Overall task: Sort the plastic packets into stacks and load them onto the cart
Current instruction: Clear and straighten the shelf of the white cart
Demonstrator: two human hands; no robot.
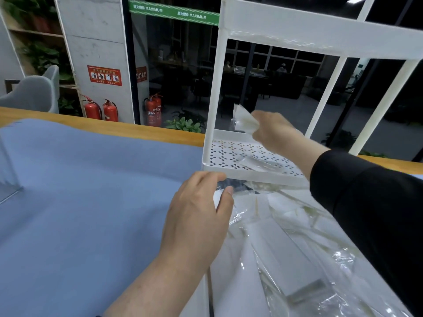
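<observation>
Right hand [272, 129]: pinching a packet [243, 120] over the cart [231, 167] tray.
Left hand [201, 213]: fingers curled on the packet pile [274, 236], table's near edge.

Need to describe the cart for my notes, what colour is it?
White, with a perforated shelf; the cart shows in the head view.

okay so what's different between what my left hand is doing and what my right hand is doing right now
The right hand is raised over the cart's perforated shelf, while the left hand is low, at the packet pile on the table in front of the cart. The right hand pinches a packet in the air; the left hand's fingers curl onto packets lying at the pile's edge. The right arm wears a black sleeve; the left forearm is bare. Both are handling plastic packets.
</observation>
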